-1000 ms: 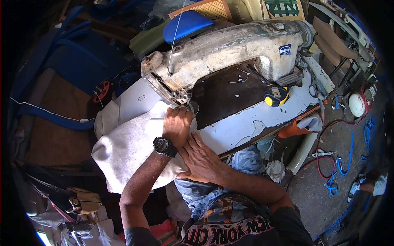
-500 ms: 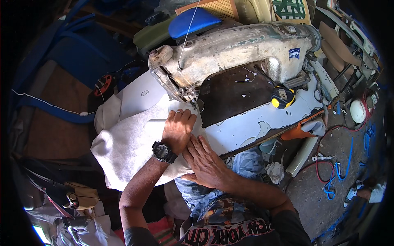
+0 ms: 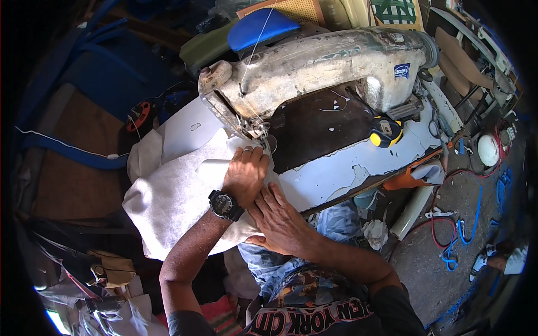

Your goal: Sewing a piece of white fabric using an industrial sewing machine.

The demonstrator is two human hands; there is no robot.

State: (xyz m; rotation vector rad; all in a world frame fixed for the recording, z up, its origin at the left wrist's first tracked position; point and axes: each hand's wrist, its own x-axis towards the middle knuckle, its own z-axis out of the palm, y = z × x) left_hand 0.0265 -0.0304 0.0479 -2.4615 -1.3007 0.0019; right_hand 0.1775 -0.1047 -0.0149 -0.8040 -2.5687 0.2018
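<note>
1. Cluttered workshop surroundings fill the head view: a worn sewing table [image 3: 358, 168] with peeling pale blue paint runs across the middle, and a bare concrete floor [image 3: 431, 252] lies to your right, strewn with red and blue cables [image 3: 454, 246].
2. An old industrial sewing machine [image 3: 325, 61] with a chipped, greyish body sits on the table, its needle end pointing toward your left side. A white thread runs up from the top of the machine.
3. A yellow and black tape measure [image 3: 385, 131] rests on the table just beside the machine's base, on your right.
4. A large sheet of white fabric [image 3: 168, 196] lies over the left end of the table and hangs down off its edge. Its upper right corner reaches under the needle end of the machine.
5. Your left hand [image 3: 245, 175] lies palm down on the fabric, fingers loosely curled and pressing the cloth flat, fingertips just below the needle. It grips nothing. A black wristwatch [image 3: 225, 205] sits on that wrist.
6. Your right hand [image 3: 278, 217] lies open and flat, fingers spread, on the fabric's near edge at the table's front, touching the back of your left hand.
7. A blue padded cushion [image 3: 260, 28] sits behind the machine.
</note>
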